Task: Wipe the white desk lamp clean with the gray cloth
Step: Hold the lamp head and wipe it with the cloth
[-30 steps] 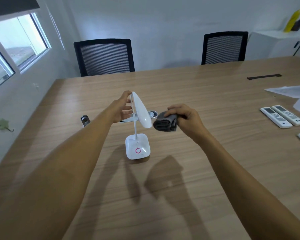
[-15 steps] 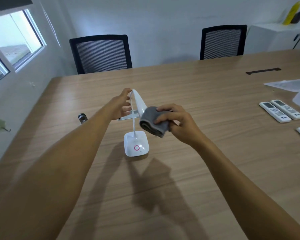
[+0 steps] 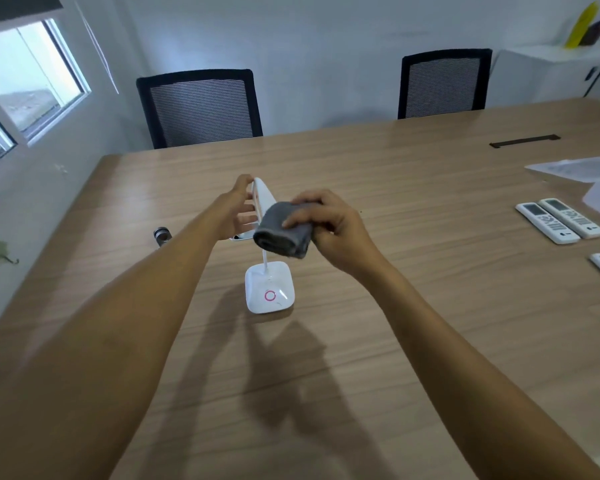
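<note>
The white desk lamp stands on the wooden table, its square base (image 3: pixel 269 292) marked with a pink ring. Its long white head (image 3: pixel 263 195) is tilted up on a thin stalk. My left hand (image 3: pixel 238 209) grips the head from the left side, near its top. My right hand (image 3: pixel 329 227) holds the folded gray cloth (image 3: pixel 282 234) and presses it against the lower part of the lamp head, hiding that part and the top of the stalk.
A small dark cylinder (image 3: pixel 161 234) lies left of the lamp. Three white remotes (image 3: pixel 555 221) and papers (image 3: pixel 582 168) lie at the right. Two black chairs (image 3: pixel 201 107) stand behind the table. A slim white object lies behind the lamp, mostly hidden.
My right hand has brought the cloth from beside the lamp head onto it and slid it down over the lower part. My left hand has kept its grip.
</note>
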Demonstrator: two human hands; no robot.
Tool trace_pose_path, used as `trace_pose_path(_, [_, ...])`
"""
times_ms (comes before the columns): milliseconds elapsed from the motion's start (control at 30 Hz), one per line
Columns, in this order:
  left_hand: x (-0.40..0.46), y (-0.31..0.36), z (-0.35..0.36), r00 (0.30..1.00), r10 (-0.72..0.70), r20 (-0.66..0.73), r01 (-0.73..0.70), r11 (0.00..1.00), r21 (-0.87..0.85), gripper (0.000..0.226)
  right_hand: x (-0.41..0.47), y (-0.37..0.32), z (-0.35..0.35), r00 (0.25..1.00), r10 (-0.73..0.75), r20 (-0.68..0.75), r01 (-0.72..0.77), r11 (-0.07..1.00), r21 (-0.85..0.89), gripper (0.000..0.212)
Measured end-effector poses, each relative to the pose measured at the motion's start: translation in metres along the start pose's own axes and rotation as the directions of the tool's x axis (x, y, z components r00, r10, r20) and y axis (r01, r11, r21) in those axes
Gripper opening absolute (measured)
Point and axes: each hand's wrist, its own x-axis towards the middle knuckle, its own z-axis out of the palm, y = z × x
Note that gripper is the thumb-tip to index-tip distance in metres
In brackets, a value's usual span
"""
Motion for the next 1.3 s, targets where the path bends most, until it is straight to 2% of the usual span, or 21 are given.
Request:
trace_pose_path(67, [-0.001, 0.000, -0.001, 1.000, -0.003, 0.003, 0.003, 1.000, 0.007, 0.039, -0.014, 0.016, -0.004, 1.000, -0.006, 0.010, 0.006, 0.998, -0.059, 0.042])
trace_pose_path(233, [0.000, -0.001, -0.006, 1.000, -0.009, -0.005, 0.009, 0.999, 0.030, 0.043, -0.040, 0.049, -0.024, 0.970, 0.237, -0.046, -0.240, 0.969, -0.066, 0.047])
trace_pose_path(367, [0.001, -0.001, -0.007, 1.000, -0.003, -0.007, 0.003, 0.999, 0.041, 0.043, -0.017, 0.041, -0.015, 0.870, 0.400, -0.288, -0.354, 0.914, 0.198, 0.048])
trace_pose_path(400, [0.001, -0.001, -0.007, 1.000, -0.004, -0.008, 0.004, 0.999, 0.042, 0.043, -0.007, 0.034, -0.012, 0.857, 0.419, -0.299, -0.341, 0.897, 0.282, 0.047])
trace_pose_path(467, [0.000, -0.001, -0.007, 1.000, -0.001, -0.003, 0.001, 0.999, 0.039, 0.044, 0.006, 0.018, -0.003, 0.885, 0.384, -0.263, -0.269, 0.883, 0.385, 0.047])
trace_pose_path(500, [0.000, -0.001, -0.007, 1.000, 0.001, -0.002, -0.001, 1.000, 0.031, 0.044, 0.008, 0.012, 0.000, 0.919, 0.319, -0.232, -0.222, 0.904, 0.364, 0.048])
trace_pose_path(567, [-0.001, -0.001, -0.005, 1.000, 0.003, -0.009, -0.002, 1.000, 0.030, 0.043, 0.005, 0.006, 0.006, 0.979, 0.135, -0.154, -0.107, 0.978, 0.177, 0.047])
trace_pose_path(633, [-0.003, 0.000, -0.004, 1.000, 0.004, -0.011, -0.004, 0.999, 0.038, 0.041, -0.006, 0.014, 0.008, 0.995, 0.029, -0.097, -0.029, 1.000, -0.003, 0.045])
trace_pose_path(733, [-0.004, 0.000, -0.004, 1.000, 0.001, -0.010, 0.000, 0.999, 0.044, 0.041, -0.026, 0.035, 0.000, 0.974, 0.165, -0.156, -0.164, 0.986, 0.019, 0.041])
trace_pose_path(833, [-0.003, -0.001, -0.008, 1.000, -0.004, -0.001, 0.004, 0.999, 0.051, 0.048, -0.037, 0.060, -0.008, 0.888, 0.414, -0.202, -0.413, 0.909, 0.047, 0.044])
trace_pose_path(900, [-0.003, -0.002, -0.010, 1.000, -0.005, 0.011, 0.005, 0.999, 0.054, 0.060, -0.037, 0.080, -0.008, 0.834, 0.527, -0.163, -0.547, 0.830, -0.111, 0.043])
trace_pose_path(933, [-0.004, -0.001, -0.011, 1.000, -0.006, 0.019, 0.005, 0.998, 0.063, 0.064, -0.037, 0.088, -0.004, 0.829, 0.546, -0.121, -0.559, 0.799, -0.222, 0.042])
trace_pose_path(1033, [-0.006, 0.001, -0.011, 0.999, -0.005, 0.045, 0.000, 0.994, 0.107, 0.060, -0.033, 0.102, 0.019, 0.849, 0.528, 0.033, -0.461, 0.768, -0.445, 0.046])
trace_pose_path(1200, [0.000, 0.000, -0.011, 0.999, -0.010, 0.040, 0.005, 0.993, 0.116, 0.063, -0.025, 0.110, 0.068, 0.876, 0.464, 0.134, -0.307, 0.748, -0.588, 0.049])
trace_pose_path(1300, [0.003, -0.001, -0.012, 0.999, -0.006, 0.044, 0.001, 0.994, 0.110, 0.063, -0.026, 0.113, 0.089, 0.841, 0.491, 0.227, -0.270, 0.745, -0.611, 0.048])
